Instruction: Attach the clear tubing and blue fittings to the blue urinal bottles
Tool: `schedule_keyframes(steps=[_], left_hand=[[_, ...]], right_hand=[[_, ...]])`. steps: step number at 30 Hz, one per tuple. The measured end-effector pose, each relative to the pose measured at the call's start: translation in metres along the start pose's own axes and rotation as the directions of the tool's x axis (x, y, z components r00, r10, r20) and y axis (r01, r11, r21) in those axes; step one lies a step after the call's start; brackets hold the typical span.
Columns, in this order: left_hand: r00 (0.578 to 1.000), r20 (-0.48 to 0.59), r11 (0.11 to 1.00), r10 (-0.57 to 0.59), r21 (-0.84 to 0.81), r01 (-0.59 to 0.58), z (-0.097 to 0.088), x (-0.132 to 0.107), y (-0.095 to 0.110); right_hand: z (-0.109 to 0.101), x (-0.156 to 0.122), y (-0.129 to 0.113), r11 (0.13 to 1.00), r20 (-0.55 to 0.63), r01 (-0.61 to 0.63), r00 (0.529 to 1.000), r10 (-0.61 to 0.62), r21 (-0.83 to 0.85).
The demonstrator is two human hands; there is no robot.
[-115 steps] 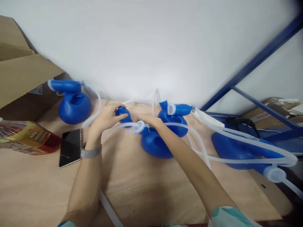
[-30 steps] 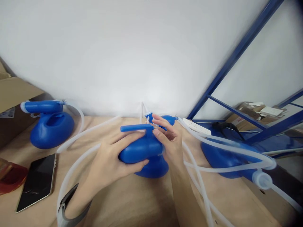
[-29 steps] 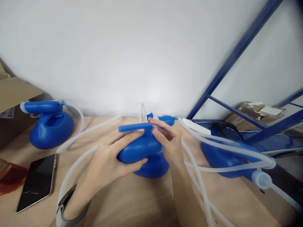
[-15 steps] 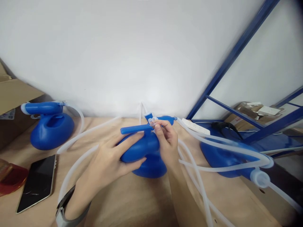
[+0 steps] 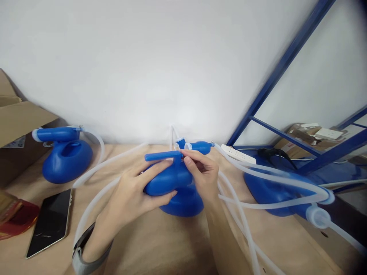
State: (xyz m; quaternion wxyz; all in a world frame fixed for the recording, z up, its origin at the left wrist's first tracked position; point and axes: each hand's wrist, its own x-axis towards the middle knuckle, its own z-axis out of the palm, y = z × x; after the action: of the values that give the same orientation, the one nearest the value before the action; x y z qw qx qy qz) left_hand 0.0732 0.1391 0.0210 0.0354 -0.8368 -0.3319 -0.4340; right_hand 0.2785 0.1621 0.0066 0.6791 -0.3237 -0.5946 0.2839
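My left hand (image 5: 140, 185) is wrapped around a blue plastic urinal bottle (image 5: 162, 179), its thumb underneath and its fingers over the top below the straight blue handle (image 5: 162, 156). At the right end of that handle, my right hand (image 5: 202, 168) pinches a small translucent cap (image 5: 177, 146) against the bottle's opening. The fingertips hide most of this cap. Under and behind the held bottle is another blue bottle (image 5: 183, 202). Just beyond my right fingers lies a blue neck piece (image 5: 200, 147) with a translucent rim, joined to a tube.
Another blue bottle (image 5: 67, 160) with a hose stands at left, beside a cardboard box (image 5: 25, 118). A phone (image 5: 50, 223) and a red container (image 5: 20, 215) lie nearer. Translucent hoses (image 5: 272, 173), a power strip (image 5: 239, 154) and a bottle (image 5: 266, 191) occupy the right.
My right fingertips have moved slightly down and in against the handle's end, and the translucent cap shows less. My left hand keeps its hold. The view has shifted a little.
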Motion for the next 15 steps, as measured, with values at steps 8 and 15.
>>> schedule_keyframes(steps=[8, 15], left_hand=[[1.0, 0.01, 1.0, 0.014, 0.021, -0.014, 0.0034, -0.0011, -0.0006], [1.0, 0.01, 0.999, -0.014, 0.045, 0.014, 0.0076, -0.0032, -0.0007]], right_hand=[[0.0042, -0.0001, 0.0027, 0.96, -0.068, -0.249, 0.964, 0.259, 0.128], [0.0006, 0.0022, 0.0076, 0.977, -0.047, -0.189, 0.98, 0.195, 0.1]])
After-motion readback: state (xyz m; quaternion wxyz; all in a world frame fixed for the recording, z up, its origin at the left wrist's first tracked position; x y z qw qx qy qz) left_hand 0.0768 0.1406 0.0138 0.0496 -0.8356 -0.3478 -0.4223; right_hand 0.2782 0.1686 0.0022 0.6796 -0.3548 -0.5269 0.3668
